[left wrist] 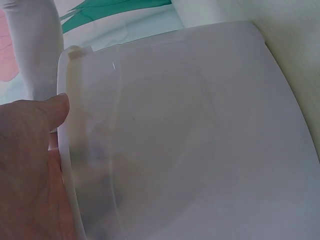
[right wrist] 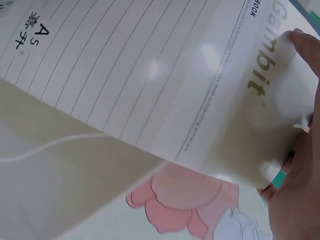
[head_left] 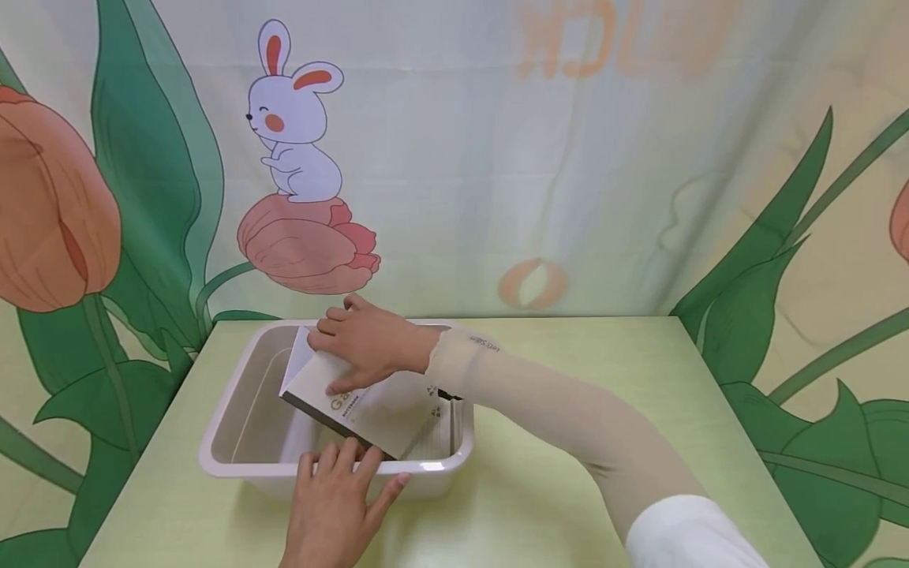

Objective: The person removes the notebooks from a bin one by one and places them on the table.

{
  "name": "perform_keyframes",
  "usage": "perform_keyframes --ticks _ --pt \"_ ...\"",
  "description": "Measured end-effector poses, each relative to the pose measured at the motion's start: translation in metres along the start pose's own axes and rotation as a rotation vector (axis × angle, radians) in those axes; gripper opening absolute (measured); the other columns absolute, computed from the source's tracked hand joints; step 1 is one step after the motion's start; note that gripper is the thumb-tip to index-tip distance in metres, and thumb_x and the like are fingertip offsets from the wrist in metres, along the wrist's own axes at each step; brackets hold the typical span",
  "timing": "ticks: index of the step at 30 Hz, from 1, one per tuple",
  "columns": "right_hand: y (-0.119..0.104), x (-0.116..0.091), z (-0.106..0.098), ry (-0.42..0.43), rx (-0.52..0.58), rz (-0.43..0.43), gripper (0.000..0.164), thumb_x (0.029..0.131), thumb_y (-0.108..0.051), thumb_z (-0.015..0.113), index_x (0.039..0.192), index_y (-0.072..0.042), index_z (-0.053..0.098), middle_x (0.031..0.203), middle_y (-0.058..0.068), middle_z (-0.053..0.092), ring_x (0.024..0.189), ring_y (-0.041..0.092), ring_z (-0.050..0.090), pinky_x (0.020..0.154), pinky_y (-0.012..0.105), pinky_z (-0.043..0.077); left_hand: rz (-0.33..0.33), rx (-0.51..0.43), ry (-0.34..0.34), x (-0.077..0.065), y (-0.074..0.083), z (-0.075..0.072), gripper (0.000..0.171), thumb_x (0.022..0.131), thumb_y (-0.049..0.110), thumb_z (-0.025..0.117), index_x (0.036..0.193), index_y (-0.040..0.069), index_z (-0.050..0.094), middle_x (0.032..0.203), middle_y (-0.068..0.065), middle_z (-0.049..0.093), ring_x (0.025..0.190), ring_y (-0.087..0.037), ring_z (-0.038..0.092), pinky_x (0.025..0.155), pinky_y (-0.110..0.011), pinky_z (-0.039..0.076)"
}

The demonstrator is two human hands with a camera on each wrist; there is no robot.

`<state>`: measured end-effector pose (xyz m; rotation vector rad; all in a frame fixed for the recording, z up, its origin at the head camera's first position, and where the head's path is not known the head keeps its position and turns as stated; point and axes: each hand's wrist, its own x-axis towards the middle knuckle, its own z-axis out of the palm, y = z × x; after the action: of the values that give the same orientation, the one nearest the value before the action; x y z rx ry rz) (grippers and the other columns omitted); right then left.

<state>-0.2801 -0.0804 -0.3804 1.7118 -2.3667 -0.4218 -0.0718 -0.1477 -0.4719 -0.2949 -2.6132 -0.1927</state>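
Note:
A white plastic basin (head_left: 230,468) stands on the table. My left hand (head_left: 329,501) holds its near rim, fingers over the edge and thumb outside. The left wrist view shows the thumb against the basin's outer wall (left wrist: 200,125). In the basin, my right hand (head_left: 372,339) grips the upper end of a pale notebook (head_left: 401,414), which lies tilted. Lines, gold "Gambit" lettering and "A5" mark the notebook's cover (right wrist: 125,75) in the right wrist view. Something else with a pale edge stands at the basin's right end (head_left: 457,426), mostly hidden.
The light green tabletop (head_left: 554,473) extends to the right of the basin. Behind it hangs a printed curtain (head_left: 454,158) with tulips and a rabbit. My sleeved right forearm (head_left: 540,402) crosses over the basin's right rim.

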Motion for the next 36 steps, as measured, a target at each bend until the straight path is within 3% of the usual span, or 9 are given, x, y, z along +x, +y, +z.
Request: perform_keyframes --ticks 6,14,20,24,30,36 --pt "0.017 -0.015 -0.020 0.142 0.030 0.084 0.068 0.084 -0.080 0.044 0.118 -0.022 0.048 0.111 -0.008 0.055 0.110 0.013 0.045 0.110 0.041 0.026 -0.003 0.002 -0.018 0.001 0.000 0.000 0.044 0.090 0.061 0.055 0.096 0.018 0.059 0.088 -0.002 0.054 0.083 -0.025 0.051 0.078 -0.042 0.033" --pt "0.036 -0.044 -0.048 0.399 0.104 0.211 0.064 0.085 -0.075 0.050 0.119 -0.020 0.053 0.119 -0.006 0.056 0.114 0.013 0.048 0.110 0.039 0.027 0.008 -0.001 0.009 0.002 -0.002 0.002 0.047 0.091 0.063 0.051 0.095 0.017 0.058 0.089 -0.002 0.053 0.081 -0.024 0.049 0.078 -0.042 0.033" --pt "0.052 -0.072 -0.059 0.619 0.130 0.282 0.059 0.084 -0.066 0.061 0.109 -0.013 0.055 0.100 -0.001 0.056 0.100 0.017 0.049 0.104 0.041 0.031 -0.006 -0.009 -0.004 0.000 -0.002 0.002 0.045 0.089 0.062 0.055 0.095 0.018 0.060 0.089 -0.001 0.052 0.083 -0.024 0.048 0.080 -0.042 0.034" --pt "0.065 -0.100 -0.069 0.721 0.139 0.341 0.056 0.084 -0.064 0.062 0.104 -0.011 0.054 0.093 0.002 0.054 0.094 0.020 0.050 0.101 0.044 0.032 -0.021 -0.003 -0.033 0.000 0.000 0.002 0.045 0.088 0.062 0.057 0.096 0.018 0.061 0.090 -0.001 0.053 0.084 -0.023 0.048 0.082 -0.041 0.034" --pt "0.081 -0.154 -0.068 0.873 0.157 0.460 0.072 0.087 -0.077 0.043 0.097 -0.006 0.053 0.089 0.008 0.055 0.086 0.026 0.051 0.096 0.049 0.032 -0.028 0.014 -0.067 -0.001 0.003 0.002 0.045 0.086 0.063 0.060 0.097 0.019 0.062 0.088 0.000 0.052 0.085 -0.022 0.048 0.082 -0.040 0.035" --pt "0.086 -0.210 -0.055 0.882 0.182 0.591 0.077 0.085 -0.078 0.046 0.097 -0.002 0.054 0.087 0.011 0.054 0.081 0.030 0.049 0.096 0.052 0.029 -0.042 0.019 -0.061 -0.001 0.002 0.001 0.045 0.086 0.063 0.061 0.095 0.019 0.061 0.089 -0.001 0.051 0.084 -0.022 0.047 0.082 -0.041 0.034"
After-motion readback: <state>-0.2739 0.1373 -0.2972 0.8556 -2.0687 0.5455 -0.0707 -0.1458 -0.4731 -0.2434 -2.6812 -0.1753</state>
